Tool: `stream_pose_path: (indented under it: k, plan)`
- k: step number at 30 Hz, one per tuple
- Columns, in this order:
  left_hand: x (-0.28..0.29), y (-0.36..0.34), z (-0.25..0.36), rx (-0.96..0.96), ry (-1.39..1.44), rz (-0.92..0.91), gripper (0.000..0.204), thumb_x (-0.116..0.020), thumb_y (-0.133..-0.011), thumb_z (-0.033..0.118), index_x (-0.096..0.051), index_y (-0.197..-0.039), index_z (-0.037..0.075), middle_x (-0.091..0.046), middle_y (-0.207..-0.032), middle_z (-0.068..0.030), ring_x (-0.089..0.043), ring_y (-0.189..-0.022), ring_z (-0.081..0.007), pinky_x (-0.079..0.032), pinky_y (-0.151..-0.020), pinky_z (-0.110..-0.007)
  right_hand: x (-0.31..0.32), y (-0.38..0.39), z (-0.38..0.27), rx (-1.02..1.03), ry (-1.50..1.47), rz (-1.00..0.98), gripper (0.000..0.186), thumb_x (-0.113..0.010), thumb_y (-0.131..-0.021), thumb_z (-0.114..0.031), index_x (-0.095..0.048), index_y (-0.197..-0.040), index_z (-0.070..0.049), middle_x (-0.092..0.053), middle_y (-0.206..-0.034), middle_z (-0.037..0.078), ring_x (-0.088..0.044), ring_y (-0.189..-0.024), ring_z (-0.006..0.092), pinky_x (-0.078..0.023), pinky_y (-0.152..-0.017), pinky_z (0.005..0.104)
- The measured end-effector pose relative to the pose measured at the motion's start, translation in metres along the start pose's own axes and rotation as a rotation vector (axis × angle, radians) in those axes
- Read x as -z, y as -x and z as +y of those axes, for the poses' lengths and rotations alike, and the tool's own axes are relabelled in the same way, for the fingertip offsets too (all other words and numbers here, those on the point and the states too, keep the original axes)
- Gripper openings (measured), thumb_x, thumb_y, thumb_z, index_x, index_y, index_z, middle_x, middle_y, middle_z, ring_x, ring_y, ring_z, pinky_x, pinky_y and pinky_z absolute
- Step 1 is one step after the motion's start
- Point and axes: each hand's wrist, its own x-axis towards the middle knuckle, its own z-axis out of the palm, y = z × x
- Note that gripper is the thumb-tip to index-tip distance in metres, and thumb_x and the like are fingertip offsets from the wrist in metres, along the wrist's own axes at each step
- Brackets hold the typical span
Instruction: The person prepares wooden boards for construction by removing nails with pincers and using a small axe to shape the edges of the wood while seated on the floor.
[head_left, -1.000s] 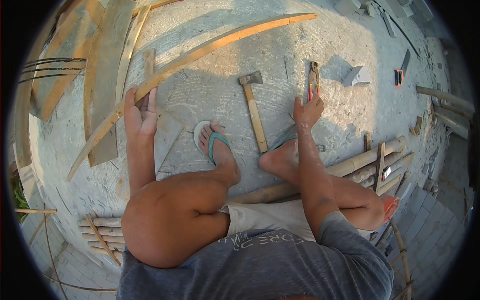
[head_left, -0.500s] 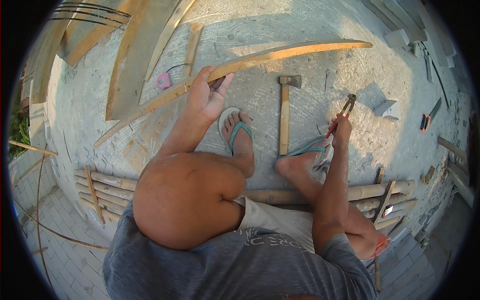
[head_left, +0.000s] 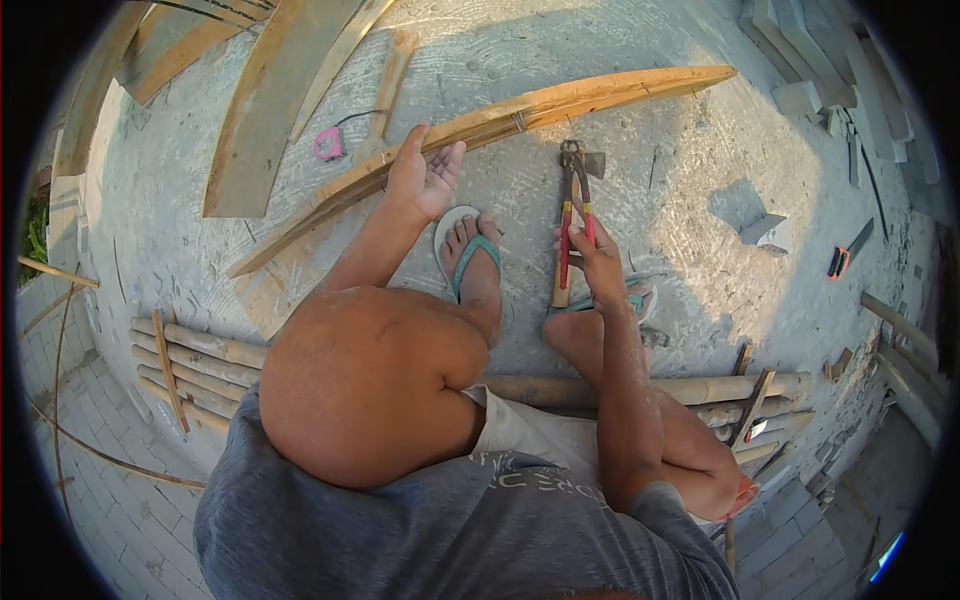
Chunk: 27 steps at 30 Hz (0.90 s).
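Gripping red-handled pincers (head_left: pixel 587 212), right hand (head_left: pixel 599 263) is above rough concrete floor (head_left: pixel 690 240). Left hand (head_left: pixel 424 186) spreads against curved plank (head_left: pixel 590 96).

Grey short-sleeved T-shirt (head_left: pixel 400 535), pale lettering (head_left: pixel 541 479), whitish shorts (head_left: pixel 535 438), teal-strapped flip-flops (head_left: pixel 481 243)

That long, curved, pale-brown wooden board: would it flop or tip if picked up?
The wooden board is probably stiff, as it looks like solid timber with a thick edge. It may tip or twist, since both ends reach well beyond the person's bare left grip. Its dull surface suggests it likely isn't slippery.
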Motion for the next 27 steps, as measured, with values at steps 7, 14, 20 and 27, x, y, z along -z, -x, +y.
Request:
stream_pose_path:
  k: [7,14,20,27]
  plan:
    - [0.007,0.0,0.002,0.084,-0.079,0.039,0.054,-0.078,-0.09,0.037,-0.05,-0.107,-0.006,-0.053,-0.099,-0.013,-0.064,-0.09,-0.0231,-0.064,-0.079,-0.032,-0.002,-0.022,-0.034,0.106,0.294,-0.154,0.046,-0.06,-0.104,-0.027,-0.052,-0.147,-0.012,-0.068,-0.115,0.004,-0.065,-0.101,0.0158,-0.054,-0.091,0.0365]
    - [0.003,0.028,0.014,0.288,-0.354,-0.191,0.05,-0.075,-0.093,0.042,-0.055,-0.111,-0.001,-0.059,-0.096,-0.0106,-0.066,-0.086,-0.0205,-0.061,-0.079,-0.035,0.002,-0.025,-0.053,0.091,0.299,-0.251,0.042,-0.062,-0.1,-0.024,-0.06,-0.139,-0.008,-0.062,-0.098,0.0,-0.057,-0.085,0.0101,-0.049,-0.081,0.0274]
    - [-0.049,0.033,0.018,-1.456,-1.616,-0.513,0.046,-0.075,-0.089,0.038,-0.058,-0.118,0.006,-0.068,-0.109,-0.0143,-0.07,-0.093,-0.0318,-0.058,-0.081,-0.044,-0.005,-0.017,-0.066,0.049,0.366,-0.212,0.041,-0.06,-0.101,-0.03,-0.061,-0.135,-0.007,-0.062,-0.092,0.001,-0.059,-0.079,0.0103,-0.052,-0.07,0.0284]
    - [-0.048,-0.02,0.009,-0.822,-2.25,-0.374,0.048,-0.075,-0.087,0.038,-0.06,-0.121,0.008,-0.072,-0.103,-0.0188,-0.069,-0.098,-0.0386,-0.054,-0.081,-0.05,-0.006,-0.039,-0.037,-0.02,0.36,-0.296,0.034,-0.052,-0.108,-0.035,-0.063,-0.116,-0.004,-0.058,-0.077,0.001,-0.057,-0.067,0.01,-0.049,-0.062,0.0269]
